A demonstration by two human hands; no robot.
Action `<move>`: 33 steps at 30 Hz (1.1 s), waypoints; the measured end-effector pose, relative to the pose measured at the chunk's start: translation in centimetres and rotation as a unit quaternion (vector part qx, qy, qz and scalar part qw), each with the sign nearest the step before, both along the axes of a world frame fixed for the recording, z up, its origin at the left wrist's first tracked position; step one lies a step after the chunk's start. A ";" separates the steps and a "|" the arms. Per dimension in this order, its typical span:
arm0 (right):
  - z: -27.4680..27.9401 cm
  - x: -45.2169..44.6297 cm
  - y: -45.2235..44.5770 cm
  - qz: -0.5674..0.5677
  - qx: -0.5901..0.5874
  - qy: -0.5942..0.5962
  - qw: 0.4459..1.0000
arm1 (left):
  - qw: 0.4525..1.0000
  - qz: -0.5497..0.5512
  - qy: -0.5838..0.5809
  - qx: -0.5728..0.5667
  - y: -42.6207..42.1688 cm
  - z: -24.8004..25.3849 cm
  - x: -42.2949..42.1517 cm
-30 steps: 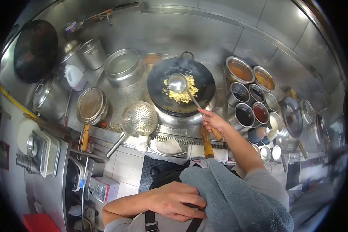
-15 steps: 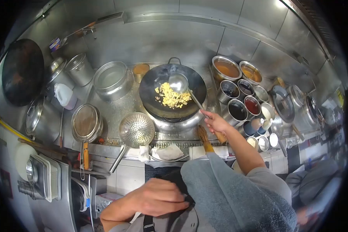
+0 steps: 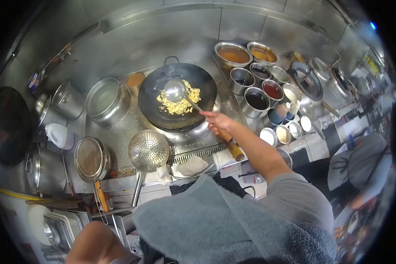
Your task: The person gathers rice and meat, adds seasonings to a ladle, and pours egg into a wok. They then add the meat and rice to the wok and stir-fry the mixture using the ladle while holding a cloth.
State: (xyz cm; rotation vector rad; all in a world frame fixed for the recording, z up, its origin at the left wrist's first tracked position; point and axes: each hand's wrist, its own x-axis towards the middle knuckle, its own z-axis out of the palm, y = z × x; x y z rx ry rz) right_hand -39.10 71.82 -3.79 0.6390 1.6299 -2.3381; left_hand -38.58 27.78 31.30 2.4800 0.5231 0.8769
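Observation:
My right hand (image 3: 218,123) is closed around the handle of a ladle (image 3: 175,90). The ladle's round bowl rests over chopped yellow food (image 3: 180,103), which looks like scrambled egg, inside a black wok (image 3: 149,103) on the burner. Below that hand, the wooden handle of a brush (image 3: 235,152) points towards me. Of my left arm only a bent part shows at the lower left; its hand is out of sight. A grey-blue towel (image 3: 207,220) hangs across my front.
A perforated strainer (image 3: 148,150) lies left of the wok's front, near a folded white cloth (image 3: 192,165). Sauce pots (image 3: 256,102) and bowls of orange-brown liquid (image 3: 233,53) crowd the right. A metal pot (image 3: 105,101) stands at left. Another person (image 3: 361,160) is at far right.
The view has turned, so the stove sits further left. My left hand has dropped out of sight from in front of my chest. The ladle has shifted to the left side of the food.

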 end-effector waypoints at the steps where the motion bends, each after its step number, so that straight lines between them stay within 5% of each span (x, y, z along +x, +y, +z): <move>1: -0.2 1.4 0.0 0.039 0.161 0.005 0.986 | 0.999 -0.027 0.018 -0.030 1.0 -1.1 -0.6; 2: 0.7 2.9 -0.5 0.077 0.322 0.012 0.943 | 0.996 -0.053 0.040 -0.057 1.9 -2.4 -1.2; 4: -2.3 7.7 0.4 0.002 0.573 0.212 0.792 | 0.985 -0.095 -0.080 -0.122 4.1 -9.5 -3.1; 6: -3.0 12.6 -0.4 -0.093 0.672 0.267 0.684 | 0.966 -0.088 -0.198 -0.138 8.2 -11.3 -2.0; 8: -0.2 17.2 -1.9 -0.064 0.431 0.066 0.898 | 0.963 -0.015 -0.227 -0.145 9.4 -16.0 -4.1; 11: 4.6 16.7 -2.7 -0.054 0.264 -0.008 0.963 | 0.837 0.413 -0.219 -0.283 11.4 -21.9 -6.6; 12: 4.3 15.6 -2.6 -0.051 0.262 -0.005 0.964 | 0.789 0.478 -0.236 -0.306 13.1 -25.0 -8.0; 14: 3.1 12.4 -2.0 -0.063 0.203 0.032 0.977 | 0.709 0.647 -0.140 -0.242 16.7 -30.6 -10.4; 16: 1.1 8.4 0.0 -0.047 0.181 0.012 0.982 | 0.698 0.709 -0.042 -0.092 19.9 -34.6 -11.5; 19: 0.7 3.9 2.3 -0.008 0.140 -0.037 0.989 | 0.680 0.732 0.044 0.012 23.7 -38.0 -11.4; 22: 1.5 4.6 -0.5 0.021 0.196 -0.002 0.980 | 0.653 0.753 0.072 -0.025 25.8 -39.8 -11.4; 26: -1.2 5.7 2.4 0.103 0.119 -0.016 0.987 | 0.635 0.762 0.123 -0.044 26.0 -41.4 -11.4; 27: -1.1 7.4 3.2 0.137 0.388 0.067 0.909 | 0.637 0.759 0.121 -0.051 25.6 -40.2 -10.6; 28: -0.1 9.2 4.2 0.154 0.628 0.149 0.748 | 0.640 0.757 0.118 -0.051 25.5 -38.2 -10.1; 30: 10.6 13.9 4.4 0.230 0.576 0.012 0.784 | 0.642 0.760 0.095 0.028 23.3 -34.1 -7.3; 33: 17.4 17.3 6.4 0.287 0.592 0.059 0.751 | 0.660 0.745 0.083 0.050 21.8 -30.0 -4.8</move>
